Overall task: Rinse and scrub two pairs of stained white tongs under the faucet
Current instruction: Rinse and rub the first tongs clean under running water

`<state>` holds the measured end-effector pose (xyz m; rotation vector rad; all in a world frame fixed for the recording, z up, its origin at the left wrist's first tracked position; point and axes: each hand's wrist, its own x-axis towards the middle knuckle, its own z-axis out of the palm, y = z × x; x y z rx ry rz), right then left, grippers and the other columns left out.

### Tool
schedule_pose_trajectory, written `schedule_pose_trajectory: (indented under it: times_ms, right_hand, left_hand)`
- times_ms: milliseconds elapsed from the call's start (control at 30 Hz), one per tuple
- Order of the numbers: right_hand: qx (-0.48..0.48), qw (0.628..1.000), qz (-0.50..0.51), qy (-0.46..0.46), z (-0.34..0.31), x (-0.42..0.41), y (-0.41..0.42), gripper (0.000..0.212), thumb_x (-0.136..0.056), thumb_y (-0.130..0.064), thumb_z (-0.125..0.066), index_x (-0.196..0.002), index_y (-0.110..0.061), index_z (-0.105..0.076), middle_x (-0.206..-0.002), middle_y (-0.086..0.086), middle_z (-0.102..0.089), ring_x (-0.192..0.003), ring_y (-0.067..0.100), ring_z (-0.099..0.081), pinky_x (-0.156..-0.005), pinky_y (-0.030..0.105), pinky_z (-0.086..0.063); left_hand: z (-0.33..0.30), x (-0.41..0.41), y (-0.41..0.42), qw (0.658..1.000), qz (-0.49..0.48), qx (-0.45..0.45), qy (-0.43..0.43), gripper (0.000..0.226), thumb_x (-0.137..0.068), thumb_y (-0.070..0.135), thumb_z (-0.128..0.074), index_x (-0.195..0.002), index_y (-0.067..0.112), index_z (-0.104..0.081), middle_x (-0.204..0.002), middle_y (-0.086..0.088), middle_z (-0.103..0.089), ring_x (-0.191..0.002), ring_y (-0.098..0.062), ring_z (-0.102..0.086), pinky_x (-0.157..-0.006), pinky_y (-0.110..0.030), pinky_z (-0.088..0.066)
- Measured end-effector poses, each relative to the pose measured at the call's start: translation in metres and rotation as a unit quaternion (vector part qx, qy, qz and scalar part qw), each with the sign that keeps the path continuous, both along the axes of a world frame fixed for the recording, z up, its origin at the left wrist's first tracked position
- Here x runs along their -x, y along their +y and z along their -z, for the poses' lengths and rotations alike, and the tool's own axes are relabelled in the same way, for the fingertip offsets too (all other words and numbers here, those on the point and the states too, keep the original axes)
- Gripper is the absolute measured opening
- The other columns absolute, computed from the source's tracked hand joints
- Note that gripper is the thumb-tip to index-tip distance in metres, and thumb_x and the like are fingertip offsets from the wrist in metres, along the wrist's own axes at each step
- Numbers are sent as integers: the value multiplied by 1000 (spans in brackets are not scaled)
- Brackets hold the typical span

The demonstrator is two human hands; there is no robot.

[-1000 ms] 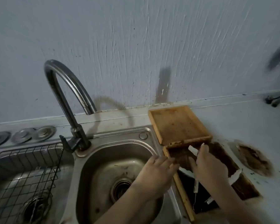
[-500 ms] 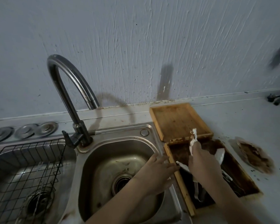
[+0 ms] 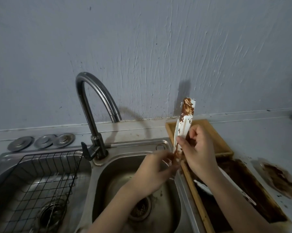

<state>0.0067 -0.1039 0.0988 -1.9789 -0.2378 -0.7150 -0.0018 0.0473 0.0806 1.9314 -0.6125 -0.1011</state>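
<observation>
Head view: the right hand point(image 3: 198, 148) grips a pair of stained tongs point(image 3: 185, 121) upright, at three o'clock from the faucet point(image 3: 98, 105). The left hand point(image 3: 156, 172), blurred, pinches their lower end over the sink point(image 3: 136, 187). No water runs. Best carry them under the spout, dirty tips down. More tongs point(image 3: 204, 187) lie in the tray point(image 3: 199, 206), at five o'clock.

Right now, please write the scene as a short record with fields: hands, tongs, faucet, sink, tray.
right hand: grips the raised tongs, held upright
left hand: at the tongs' lower end; grip blurred
tongs: white, brown stain at top and bottom
second tongs: white, lying in the tray
faucet: no water seen
sink: right basin, under the left hand
tray: wooden, brown residue inside, right of the sink
</observation>
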Motion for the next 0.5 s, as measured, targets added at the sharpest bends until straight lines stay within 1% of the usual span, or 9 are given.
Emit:
schedule_pose_trajectory:
  times_ms: [67,100,167,233,300,333,400,467,500]
  right_hand:
    - [-31,999,-35,3,1,-4,12,32,-78,-47,-62,-79,-24,-41,-71,16,-57,-60,21,-58,-49,22,-46]
    - [-59,996,-60,15,2,-5,19,34,-78,-48,-59,-83,-17,-44,-70,20,-55,-58,24,-56,-49,22,-45]
    - [-121,984,-101,79,8,-8,32,45,-81,-51,-52,-90,-7,-46,-74,25,-56,-61,27,-57,-54,21,-46]
    - [-170,960,-141,170,16,-10,41,51,-84,-58,-48,-98,-9,-51,-86,18,-63,-79,23,-65,-72,28,-54]
    - [-160,942,-170,240,23,-10,54,48,-85,-60,-44,-101,-18,-61,-99,11,-68,-95,20,-65,-88,38,-52]
    - [-160,935,-180,259,24,-9,61,40,-89,-51,-44,-99,-19,-65,-102,9,-69,-100,19,-64,-92,38,-50]
    - [-196,921,-190,277,28,-7,76,27,-94,-26,-46,-94,-13,-69,-102,10,-71,-101,20,-65,-94,39,-50]
    - [-281,888,-200,305,31,-6,88,23,-94,-15,-47,-90,-10,-69,-99,11,-73,-100,23,-67,-91,41,-52]
    - [-331,862,-207,324,33,-7,94,22,-94,-15,-47,-88,-10,-68,-99,12,-73,-100,24,-67,-89,41,-52]
  left_hand:
    - [-1,0,11,1000,-28,7,7,8,-87,19,-64,-93,19,-68,-82,-1,-71,-74,-17,-70,-74,-34,-57]
    - [-1,0,18,999,-41,15,17,8,-86,18,-64,-86,26,-68,-76,3,-70,-71,-16,-68,-71,-34,-56]
    - [0,-2,30,997,-67,27,34,20,-86,18,-65,-75,35,-64,-67,9,-64,-65,-8,-62,-64,-27,-51]
    - [1,-3,41,995,-82,25,42,28,-86,18,-65,-66,37,-61,-63,11,-59,-61,-3,-56,-62,-22,-45]
    - [4,-4,53,996,-80,13,42,38,-85,15,-65,-58,41,-58,-60,12,-54,-58,-3,-51,-61,-20,-41]
    - [5,-5,59,996,-75,-1,41,39,-84,15,-65,-58,43,-57,-58,14,-53,-57,-2,-49,-60,-19,-41]
    - [7,-6,69,996,-77,-40,35,37,-84,15,-65,-60,43,-57,-55,18,-53,-53,3,-47,-58,-17,-39]
    - [7,-6,78,993,-98,-68,20,25,-82,15,-67,-70,36,-61,-58,19,-55,-55,6,-50,-60,-15,-38]
    - [9,-6,82,988,-121,-91,3,14,-81,18,-69,-81,31,-64,-67,19,-58,-63,7,-53,-65,-16,-40]
